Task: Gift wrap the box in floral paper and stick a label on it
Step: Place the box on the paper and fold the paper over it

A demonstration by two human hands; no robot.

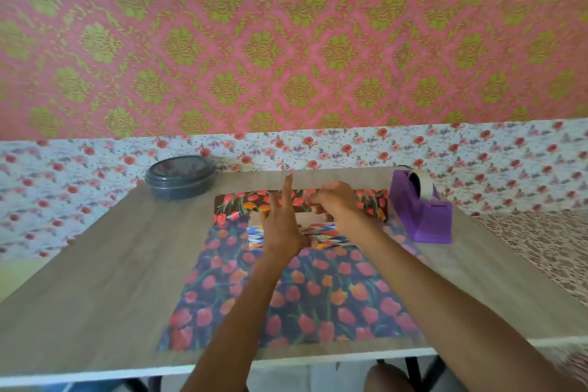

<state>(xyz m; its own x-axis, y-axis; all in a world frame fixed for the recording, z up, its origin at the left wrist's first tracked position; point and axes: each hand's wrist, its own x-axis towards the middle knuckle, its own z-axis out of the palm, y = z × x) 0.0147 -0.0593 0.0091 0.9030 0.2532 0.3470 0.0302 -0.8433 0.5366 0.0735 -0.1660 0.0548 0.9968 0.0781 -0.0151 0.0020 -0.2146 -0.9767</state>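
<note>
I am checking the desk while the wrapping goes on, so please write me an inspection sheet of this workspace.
Surface: wooden table, floral paper spread on it.
Job's things: patterned box on the paper, far paper edge lifted toward it; purple tape dispenser at right; label not seen.
Clutter: grey lidded container.
Hands: left hand open, over the box; right hand pinches the lifted paper edge.
Cables: nothing seen.
Surroundings: patterned wallpaper behind.

The left hand (280, 226) and right hand (334, 202) are bare. Both forearms run bare to the lower edge.
</note>
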